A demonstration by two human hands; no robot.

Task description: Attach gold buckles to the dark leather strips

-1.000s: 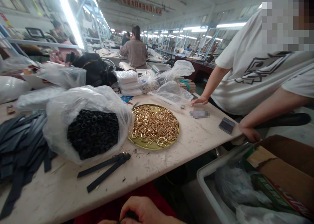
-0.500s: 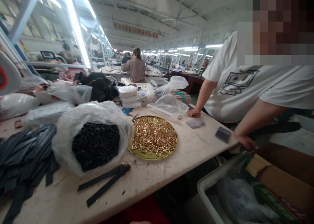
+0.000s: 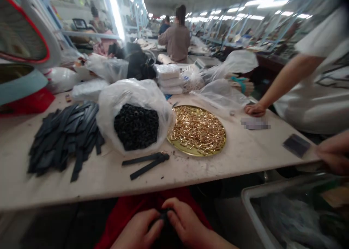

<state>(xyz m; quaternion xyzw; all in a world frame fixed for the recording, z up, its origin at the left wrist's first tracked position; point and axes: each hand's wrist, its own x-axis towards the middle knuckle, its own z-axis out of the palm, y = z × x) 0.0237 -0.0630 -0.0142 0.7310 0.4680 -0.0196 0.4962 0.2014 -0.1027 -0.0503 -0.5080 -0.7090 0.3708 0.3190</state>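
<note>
Low in the view, over my red-clad lap, my left hand [image 3: 143, 227] and my right hand [image 3: 182, 218] come close together. The fingers of both are closed on a small black strap piece [image 3: 163, 215], mostly hidden between them and blurred. In front of them on the table [image 3: 103, 190] lie two black straps [image 3: 148, 169] joined at one end. Behind these stands a clear plastic bag [image 3: 106, 121] of small black loops [image 3: 136, 127]. To its right, a round gold tray [image 3: 181, 150] holds many small gold metal buckles [image 3: 200, 129].
A pile of flat black straps [image 3: 65, 139] lies at the left. At the right a co-worker's hand [image 3: 255, 110] rests on the table near a dark flat phone-like object [image 3: 296, 145]. A white bin [image 3: 251, 212] stands below the table edge. Plastic bags [image 3: 223, 96] fill the back.
The view has swung left and downward, so the tabletop things appear further right and higher. Both my hands have come into view, closed together over the lap.
</note>
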